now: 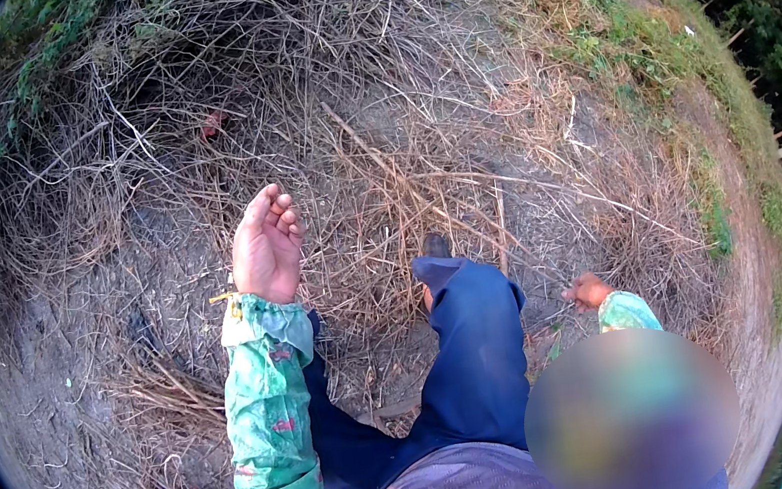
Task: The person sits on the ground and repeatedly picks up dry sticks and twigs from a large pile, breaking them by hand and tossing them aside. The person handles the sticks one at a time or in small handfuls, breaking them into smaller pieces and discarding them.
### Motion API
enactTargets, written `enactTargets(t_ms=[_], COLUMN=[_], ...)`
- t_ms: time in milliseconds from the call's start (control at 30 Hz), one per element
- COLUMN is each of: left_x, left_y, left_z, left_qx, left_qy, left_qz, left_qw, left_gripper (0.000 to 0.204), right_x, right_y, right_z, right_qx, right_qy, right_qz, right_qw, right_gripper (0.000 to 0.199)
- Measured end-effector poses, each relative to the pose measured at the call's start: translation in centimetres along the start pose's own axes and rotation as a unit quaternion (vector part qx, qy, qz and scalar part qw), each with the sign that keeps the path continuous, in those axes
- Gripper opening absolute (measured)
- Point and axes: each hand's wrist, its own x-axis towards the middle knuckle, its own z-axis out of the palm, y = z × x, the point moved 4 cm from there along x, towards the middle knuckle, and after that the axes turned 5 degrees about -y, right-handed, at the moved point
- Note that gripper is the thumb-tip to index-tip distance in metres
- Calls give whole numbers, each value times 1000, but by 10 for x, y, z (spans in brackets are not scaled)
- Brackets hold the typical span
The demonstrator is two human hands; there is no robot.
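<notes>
My left hand (pixel 267 250) is raised over the ground, palm partly turned up. Its fingers bend loosely and hold nothing that I can see. A green patterned sleeve cover (pixel 270 404) reaches from that wrist up the forearm. Off to the right, my right hand (pixel 588 292) is small in view, above the littered soil. Its fingers look curled in; what they hold, if anything, is hidden. A matching green cuff (pixel 628 311) shows at its wrist, and a blurred patch covers the arm behind. Dry stalks (pixel 403 192) lie beyond and between both hands.
A thick heap of dry, tangled stems (pixel 212 59) spreads across the far left. My shoe (pixel 435 246) stands among loose stalks. Green grass (pixel 623 38) grows along the far right, with dark trees (pixel 774 35) behind. More dry stems (pixel 166 395) lie at the near left.
</notes>
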Motion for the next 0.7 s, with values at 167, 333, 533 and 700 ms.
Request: enactTargets(t_ms=[167, 333, 533, 700], left_x=[-2, 0, -6, 2], left_y=[16, 22, 37, 37], left_z=[-4, -8, -5, 19], left_qx=[0, -21, 97, 452], left_qy=[5, -6, 52, 31], left_qz=[32, 40, 122, 204], left_qw=[999, 999, 986, 868], left_gripper=[17, 17, 21, 24], right_x=[17, -21, -123, -312], right_y=[-206, -346, -422, -461], right_z=[38, 76, -92, -176], right_qx=[-237, -352, -513, -587], right_qy=[133, 349, 494, 591], right_qz=[-147, -276, -303, -327], right_qw=[951, 824, 633, 446], right_gripper=[32, 22, 16, 17])
